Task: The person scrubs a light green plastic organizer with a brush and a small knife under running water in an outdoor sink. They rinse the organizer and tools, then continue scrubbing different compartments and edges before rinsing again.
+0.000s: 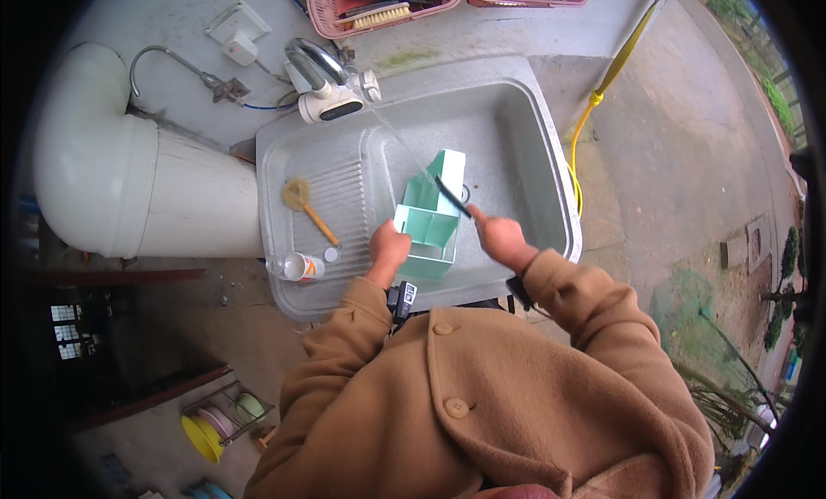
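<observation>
Coat (551,387): brown, ours.
Left hand (389,243): closed on the green box (433,228), in the sink (516,138).
Right hand (503,239): curled round a dark tool (453,197).
Washing: water (400,142) runs; we judge scrubbing underway, rinsing left.

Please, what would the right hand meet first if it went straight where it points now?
Most likely the mint-green box in the sink. The right hand points toward it, and its dark thin tool overlaps the box in view; depth is unclear.
</observation>
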`<state>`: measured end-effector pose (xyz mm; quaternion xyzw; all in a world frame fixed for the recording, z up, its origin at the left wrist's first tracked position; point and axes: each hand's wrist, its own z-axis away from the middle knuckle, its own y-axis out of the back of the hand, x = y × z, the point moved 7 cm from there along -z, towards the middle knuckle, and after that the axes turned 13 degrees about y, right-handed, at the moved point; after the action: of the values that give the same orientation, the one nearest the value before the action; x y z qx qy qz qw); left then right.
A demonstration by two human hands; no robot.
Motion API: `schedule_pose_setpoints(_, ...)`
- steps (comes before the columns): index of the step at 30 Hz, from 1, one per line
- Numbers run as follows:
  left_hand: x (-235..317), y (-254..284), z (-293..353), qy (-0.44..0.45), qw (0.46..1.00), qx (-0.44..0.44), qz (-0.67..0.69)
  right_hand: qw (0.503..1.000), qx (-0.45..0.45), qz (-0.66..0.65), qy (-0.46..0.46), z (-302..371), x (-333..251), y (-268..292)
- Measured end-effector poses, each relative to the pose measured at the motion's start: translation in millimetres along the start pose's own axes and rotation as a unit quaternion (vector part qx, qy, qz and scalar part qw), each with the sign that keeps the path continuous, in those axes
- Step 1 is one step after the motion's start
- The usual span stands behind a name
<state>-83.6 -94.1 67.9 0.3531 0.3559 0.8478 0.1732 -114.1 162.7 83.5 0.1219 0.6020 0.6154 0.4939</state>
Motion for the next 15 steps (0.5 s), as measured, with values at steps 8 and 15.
schedule_pose_setpoints(8,7,1,4,0.003,1.000,0.009,-0.014,0.999,0.043,0.000,-0.001,-47,22,29)
schedule_pose_setpoints(15,12,3,11,-0.006,0.999,0.008,-0.033,0.992,0.117,0.034,0.036,-38,20,29)
